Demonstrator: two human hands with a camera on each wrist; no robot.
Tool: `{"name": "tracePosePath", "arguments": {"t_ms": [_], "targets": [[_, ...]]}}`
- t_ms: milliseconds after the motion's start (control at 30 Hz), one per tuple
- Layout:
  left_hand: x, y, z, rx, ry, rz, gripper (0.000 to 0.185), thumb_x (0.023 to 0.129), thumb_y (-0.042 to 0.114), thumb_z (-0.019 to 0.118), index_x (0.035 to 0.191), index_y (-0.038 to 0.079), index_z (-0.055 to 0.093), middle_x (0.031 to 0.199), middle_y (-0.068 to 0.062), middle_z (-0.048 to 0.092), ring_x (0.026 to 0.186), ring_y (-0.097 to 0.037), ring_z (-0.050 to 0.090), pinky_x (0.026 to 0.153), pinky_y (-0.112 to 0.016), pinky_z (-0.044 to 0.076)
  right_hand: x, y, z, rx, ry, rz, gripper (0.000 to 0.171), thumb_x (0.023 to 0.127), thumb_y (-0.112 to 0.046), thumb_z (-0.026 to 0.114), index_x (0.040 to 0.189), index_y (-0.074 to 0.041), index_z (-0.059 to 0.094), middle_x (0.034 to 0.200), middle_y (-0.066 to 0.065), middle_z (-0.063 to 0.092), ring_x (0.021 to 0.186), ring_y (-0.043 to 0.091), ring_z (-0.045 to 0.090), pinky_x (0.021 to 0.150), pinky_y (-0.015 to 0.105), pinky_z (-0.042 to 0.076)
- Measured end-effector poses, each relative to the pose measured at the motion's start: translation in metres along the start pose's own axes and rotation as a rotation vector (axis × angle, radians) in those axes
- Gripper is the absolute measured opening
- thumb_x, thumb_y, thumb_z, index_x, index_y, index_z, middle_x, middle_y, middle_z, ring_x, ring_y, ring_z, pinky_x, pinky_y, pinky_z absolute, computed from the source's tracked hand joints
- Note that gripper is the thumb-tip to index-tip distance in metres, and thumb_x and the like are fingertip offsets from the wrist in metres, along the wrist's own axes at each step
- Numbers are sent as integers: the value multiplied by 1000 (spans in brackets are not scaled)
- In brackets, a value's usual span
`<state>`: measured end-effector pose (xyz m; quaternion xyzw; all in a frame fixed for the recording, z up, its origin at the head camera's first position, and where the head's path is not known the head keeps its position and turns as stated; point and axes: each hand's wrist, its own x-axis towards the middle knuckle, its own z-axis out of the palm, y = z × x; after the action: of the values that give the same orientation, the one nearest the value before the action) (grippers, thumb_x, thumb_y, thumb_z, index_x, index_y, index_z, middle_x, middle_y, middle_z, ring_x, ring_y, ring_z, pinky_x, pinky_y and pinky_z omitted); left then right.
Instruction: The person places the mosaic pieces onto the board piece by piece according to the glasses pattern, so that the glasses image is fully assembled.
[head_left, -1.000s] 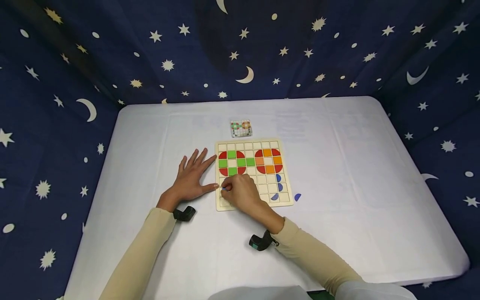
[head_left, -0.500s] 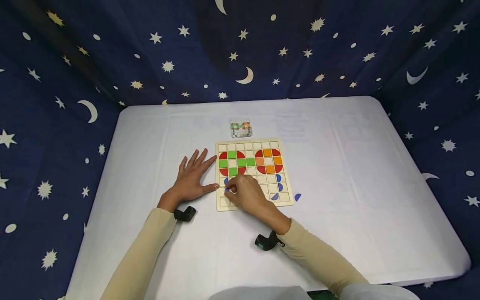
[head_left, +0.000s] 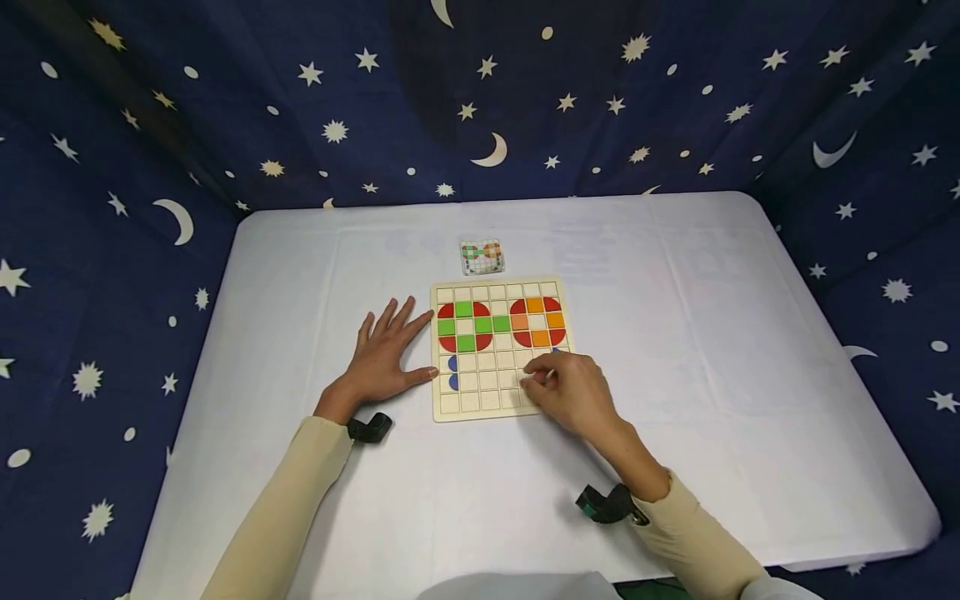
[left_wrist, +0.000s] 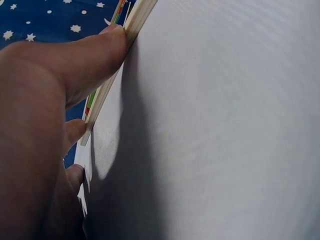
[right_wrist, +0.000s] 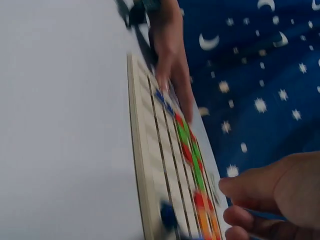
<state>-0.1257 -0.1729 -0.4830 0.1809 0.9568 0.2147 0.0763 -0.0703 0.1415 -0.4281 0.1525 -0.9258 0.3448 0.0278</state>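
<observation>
A wooden grid board [head_left: 495, 412] lies on the white table. It carries red, green and orange tiles [head_left: 465, 325] in its upper rows. Two blue half-round pieces [head_left: 452, 372] sit in its left column. My left hand [head_left: 386, 354] lies flat on the table, its thumb [left_wrist: 85, 60] against the board's left edge [left_wrist: 135, 20]. My right hand [head_left: 570, 387] hovers over the board's lower right corner, fingers loosely curled, with nothing visible between them. A blue piece [right_wrist: 167, 217] lies blurred on the board below it. A sliver of another blue piece [head_left: 556, 351] shows above the knuckles.
A small pattern card [head_left: 482, 257] lies just beyond the board's far edge. The white table [head_left: 712, 350] stretches wide on both sides. Dark blue star-print cloth [head_left: 112, 208] walls in the left, back and right.
My right hand left the board's left column, where a second blue half-round now sits, and moved right to the lower right corner. The left hand stayed put.
</observation>
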Motion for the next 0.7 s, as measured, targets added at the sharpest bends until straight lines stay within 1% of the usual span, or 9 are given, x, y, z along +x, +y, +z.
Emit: {"name": "tracePosePath", "arguments": {"t_ms": [67,133,233,300,367,467,567,633,700], "targets": [[0,0,0,2,6,1,94,80,57,72,157,24,30,164,-9,9,149,-31,-4,114,-57,-7,-7,13,-16,-55,14,54,13,77,-13,83,87,-7,76,70,-5,63,58,8,53,52,30,43],[-1,1,0,2,6,0,94,80,57,72,156,23,30,164,-9,9,149,-31,-4,113,-57,-6,-14,26,-32,-117,4,117,20,75,-14,85,91,-6,76,73,-2,65,62,12,56,53,32,43],[-2,1,0,3,-4,-7,94,80,58,72,157,23,30,164,-8,9,149,-31,-5,114,-56,-7,-23,44,-49,-198,-58,202,29,73,-17,87,97,-5,76,78,1,67,68,18,59,55,34,44],[-2,1,0,3,-10,-11,94,80,58,72,157,24,30,164,-7,8,149,-30,-5,114,-56,-7,-29,53,-54,-221,-112,232,32,72,-17,87,99,-5,76,78,1,65,70,19,58,55,34,44],[-2,1,0,5,-10,-11,94,80,57,72,157,24,29,164,-7,8,149,-30,-5,114,-56,-8,-33,59,-55,-214,-165,223,32,72,-16,87,100,-5,76,78,0,63,70,19,56,56,33,43],[-2,1,-1,2,-5,-9,94,80,56,73,157,24,29,164,-8,8,149,-30,-5,114,-56,-7,-36,65,-50,-168,-204,150,27,75,-10,86,99,-4,77,75,-3,60,67,15,52,58,30,44],[-1,1,-1,-1,-4,-7,94,81,57,72,157,24,29,164,-8,8,149,-30,-5,114,-56,-8,-38,67,-43,-136,-198,68,20,76,-4,84,94,-3,77,71,-6,58,64,11,51,58,28,44],[-1,1,-1,-1,-3,-3,94,81,58,72,157,24,29,164,-8,8,149,-30,-5,114,-56,-7,-38,67,-41,-138,-187,51,17,75,-1,84,90,-4,77,69,-7,56,63,11,50,57,28,44],[-1,1,-1,2,-7,-1,94,81,59,71,157,25,28,164,-8,7,149,-30,-5,114,-56,-7,-38,67,-42,-156,-192,55,17,74,1,83,87,-5,76,68,-6,54,63,11,49,57,28,42]]}}
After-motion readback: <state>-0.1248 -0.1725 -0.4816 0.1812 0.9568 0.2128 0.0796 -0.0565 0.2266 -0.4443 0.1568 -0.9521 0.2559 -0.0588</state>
